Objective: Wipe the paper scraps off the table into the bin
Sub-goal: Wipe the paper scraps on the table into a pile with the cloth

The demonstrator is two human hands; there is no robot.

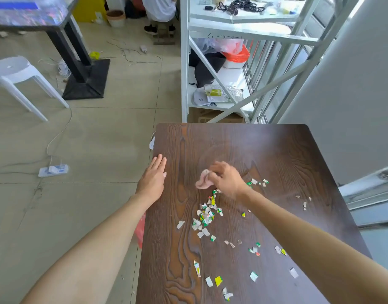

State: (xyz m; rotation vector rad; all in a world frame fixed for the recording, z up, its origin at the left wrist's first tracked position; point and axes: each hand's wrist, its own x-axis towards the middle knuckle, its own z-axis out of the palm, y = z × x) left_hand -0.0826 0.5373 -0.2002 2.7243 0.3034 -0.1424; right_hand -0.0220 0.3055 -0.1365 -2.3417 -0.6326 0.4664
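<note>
Several torn paper scraps [207, 217], white, green and yellow, lie scattered over the dark wood table [276, 154], densest near its middle. My right hand [227, 179] is shut on a small pink cloth [202, 182] that presses on the tabletop just beyond the main pile. My left hand [153, 178] lies flat with fingers apart on the table's left edge. A red bag [140, 230], perhaps the bin's liner, shows below that edge under my left forearm; the bin itself is hidden.
A white metal shelf rack [185, 84] stands just beyond the table's far edge. On the tiled floor to the left are a power strip [53, 170] with cables, a white stool [15, 73] and a black table base [85, 82]. A grey wall is on the right.
</note>
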